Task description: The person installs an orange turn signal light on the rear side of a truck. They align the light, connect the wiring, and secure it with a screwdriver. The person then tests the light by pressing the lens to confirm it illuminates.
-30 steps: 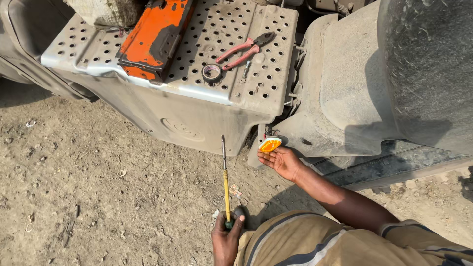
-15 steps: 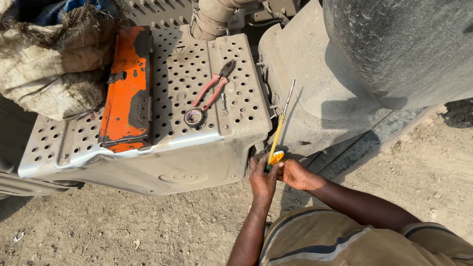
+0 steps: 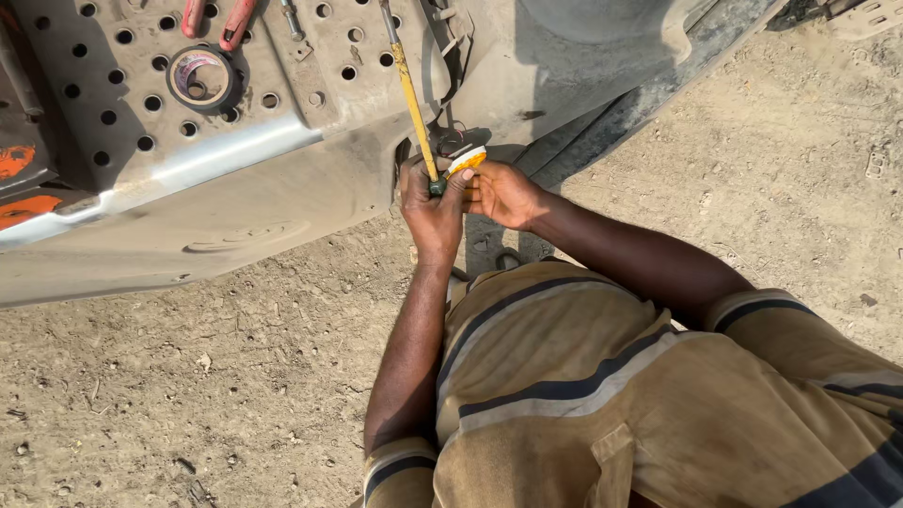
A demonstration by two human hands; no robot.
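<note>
Since prev frame, view dropped closer; both hands now meet at the truck's side. Left hand [image 3: 431, 202] clamped round yellow screwdriver [image 3: 411, 94] near its base, shaft up past perforated step plate [image 3: 310, 103]. Right hand [image 3: 503, 193] pinches small orange lamp [image 3: 466, 162]. Lamp prob. light, brittle plastic: grip by edges. Screwdriver stiff, thin.

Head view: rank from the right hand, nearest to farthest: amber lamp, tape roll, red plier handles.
1. amber lamp: touching the right hand, at its fingertips by the grey body panel.
2. tape roll: well to the left, on the perforated plate.
3. red plier handles: at the top edge, just beyond the roll; close to it, yet a little farther.
</note>
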